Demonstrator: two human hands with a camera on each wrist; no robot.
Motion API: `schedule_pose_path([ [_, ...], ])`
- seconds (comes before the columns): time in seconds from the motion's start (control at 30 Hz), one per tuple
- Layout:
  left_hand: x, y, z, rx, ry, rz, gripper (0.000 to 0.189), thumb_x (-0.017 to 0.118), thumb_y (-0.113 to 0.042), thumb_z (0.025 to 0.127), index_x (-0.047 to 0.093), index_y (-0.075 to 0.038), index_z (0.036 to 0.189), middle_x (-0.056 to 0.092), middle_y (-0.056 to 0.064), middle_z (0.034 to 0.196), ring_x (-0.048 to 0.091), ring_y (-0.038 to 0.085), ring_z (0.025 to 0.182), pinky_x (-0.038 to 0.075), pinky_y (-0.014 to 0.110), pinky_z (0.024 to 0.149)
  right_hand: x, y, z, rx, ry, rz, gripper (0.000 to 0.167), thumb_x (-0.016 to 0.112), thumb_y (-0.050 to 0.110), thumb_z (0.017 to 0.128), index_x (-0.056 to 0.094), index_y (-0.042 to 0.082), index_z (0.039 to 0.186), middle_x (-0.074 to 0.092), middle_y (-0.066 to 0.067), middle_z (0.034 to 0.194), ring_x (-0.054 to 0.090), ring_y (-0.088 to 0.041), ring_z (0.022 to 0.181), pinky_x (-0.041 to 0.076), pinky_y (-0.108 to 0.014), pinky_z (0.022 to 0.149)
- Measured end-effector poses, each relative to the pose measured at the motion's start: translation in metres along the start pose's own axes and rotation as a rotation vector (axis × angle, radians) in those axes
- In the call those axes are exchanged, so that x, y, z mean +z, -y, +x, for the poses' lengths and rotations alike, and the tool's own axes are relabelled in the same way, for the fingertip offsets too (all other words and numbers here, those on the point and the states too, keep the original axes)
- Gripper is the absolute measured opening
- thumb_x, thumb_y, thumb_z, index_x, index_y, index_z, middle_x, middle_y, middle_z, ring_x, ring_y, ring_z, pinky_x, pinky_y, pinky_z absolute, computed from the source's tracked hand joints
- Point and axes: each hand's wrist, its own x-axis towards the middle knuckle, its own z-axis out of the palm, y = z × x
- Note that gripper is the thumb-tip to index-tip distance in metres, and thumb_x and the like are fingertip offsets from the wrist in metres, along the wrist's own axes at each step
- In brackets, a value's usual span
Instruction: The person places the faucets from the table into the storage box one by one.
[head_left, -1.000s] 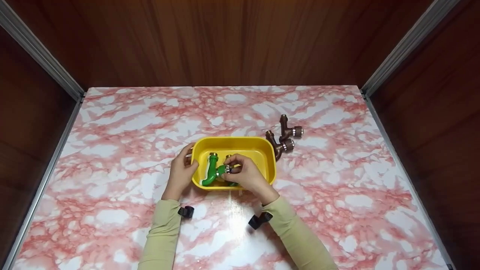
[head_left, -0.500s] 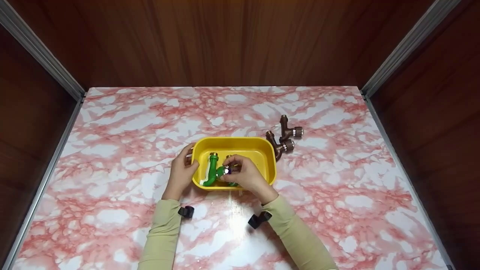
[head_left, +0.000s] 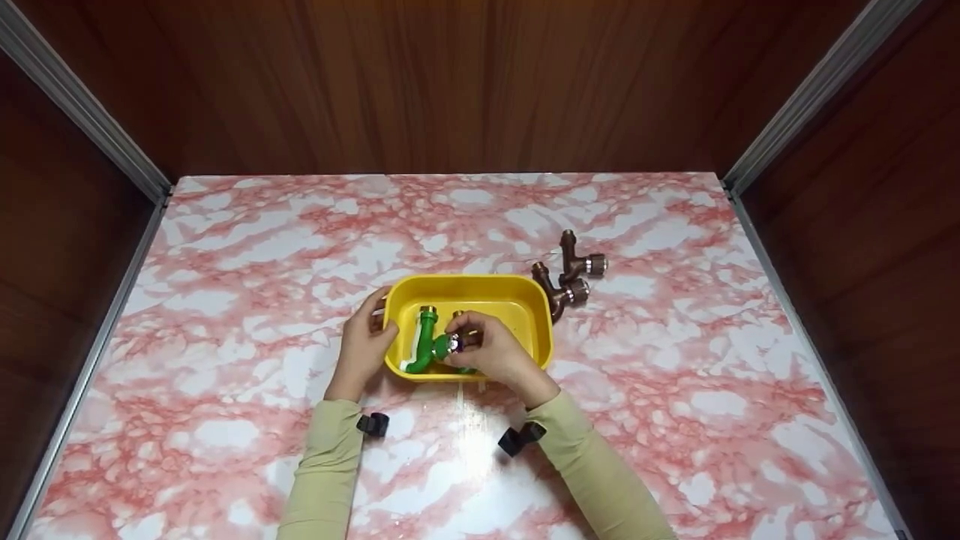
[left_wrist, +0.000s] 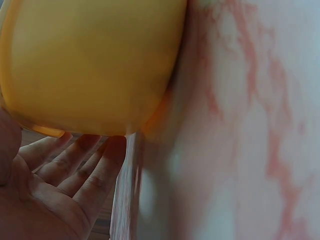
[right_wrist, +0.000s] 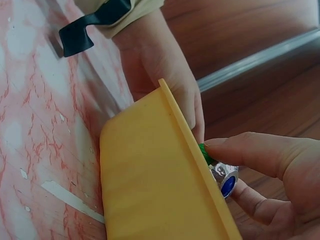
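A yellow tub (head_left: 529, 289) stands on the table. My left hand (head_left: 364, 345) holds its left end, thumb at the rim and fingers against the outer wall, as the left wrist view also shows. Inside lies a green tap (head_left: 425, 334) with a brass threaded end. My right hand (head_left: 499, 349) pinches this tap's handle between thumb and fingers. In the right wrist view the handle's silver end with a blue cap (right_wrist: 228, 186) shows between the fingers. Another green tap (head_left: 463, 369) lies mostly hidden under the right hand.
Two brown taps (head_left: 556, 292) (head_left: 574, 264) lie on the marbled table right of the tub, the nearer one beside its wall. A slim white thing (head_left: 413, 349) shows at the tub's left inside. Wood-grain panels (head_left: 480, 90) enclose the back and sides.
The pinched green tap has tilted and turned slightly within my right fingers, its silver end now facing a little differently. My left hand and the tub stay in place.
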Motion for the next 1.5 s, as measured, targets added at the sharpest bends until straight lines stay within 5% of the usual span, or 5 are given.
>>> schedule_pose_path([
  [0.53, -0.001, 0.002, 0.000, 0.010, 0.011, -0.019, 0.054, 0.053, 0.013, 0.085, 0.045, 0.006, 0.138, 0.056, 0.031, 0.119, 0.060, 0.044, 0.100, 0.051, 0.025, 0.077, -0.004, -0.032, 0.011, -0.016, 0.023, 0.040, 0.042, 0.073, -0.010, 0.075, 0.057, -0.007, 0.114, 0.060, -0.019, 0.108, 0.060, -0.030, 0.090, 0.053, -0.027, 0.072],
  [0.9, 0.000, 0.002, 0.000, 0.008, 0.008, -0.023, 0.055, 0.053, 0.014, 0.084, 0.046, 0.006, 0.138, 0.055, 0.032, 0.119, 0.060, 0.045, 0.100, 0.053, 0.031, 0.078, -0.010, -0.032, 0.008, -0.009, -0.002, -0.009, 0.033, 0.065, 0.015, 0.089, 0.061, -0.004, 0.116, 0.064, -0.008, 0.109, 0.063, -0.021, 0.092, 0.051, -0.044, 0.085],
  [1.5, 0.000, 0.002, 0.001, 0.014, 0.005, -0.016, 0.054, 0.053, 0.013, 0.085, 0.046, 0.006, 0.138, 0.056, 0.031, 0.119, 0.060, 0.045, 0.100, 0.052, 0.024, 0.076, -0.024, -0.025, 0.003, 0.039, -0.012, 0.146, 0.037, 0.048, 0.019, 0.099, 0.055, -0.011, 0.120, 0.059, -0.024, 0.117, 0.060, -0.031, 0.103, 0.046, -0.045, 0.094],
])
